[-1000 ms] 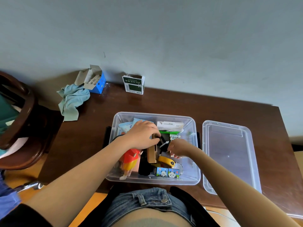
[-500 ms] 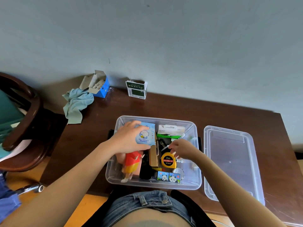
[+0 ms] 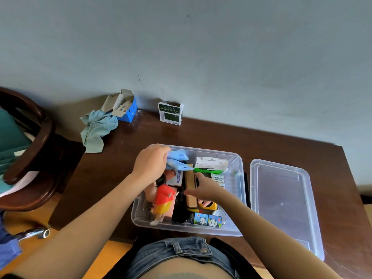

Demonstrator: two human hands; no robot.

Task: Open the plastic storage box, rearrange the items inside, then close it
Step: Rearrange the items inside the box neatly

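The clear plastic storage box (image 3: pixel 237 164) stands open on the dark wooden table, full of small items. Its clear lid (image 3: pixel 281 200) lies flat to the right. My left hand (image 3: pixel 151 164) grips a light blue packet (image 3: pixel 178 162) above the box's back left. My right hand (image 3: pixel 203 188) is inside the box, holding a brown cardboard box (image 3: pixel 190 178) that stands on edge. A doll in a red top and yellow skirt (image 3: pixel 164 200) lies at the box's left. Two panda boxes (image 3: pixel 207 219) sit at the front, a white and green carton (image 3: pixel 211 164) at the back.
At the table's back stand an open blue box of chalk (image 3: pixel 124 106), a crumpled teal cloth (image 3: pixel 96 129) and a green and white carton (image 3: pixel 170 113). A dark wooden chair (image 3: pixel 30 150) stands to the left. The wall runs close behind the table.
My left hand has lifted the light blue packet out of the items and toward the box's back left. My right hand moved from the tape measure onto the brown cardboard box.
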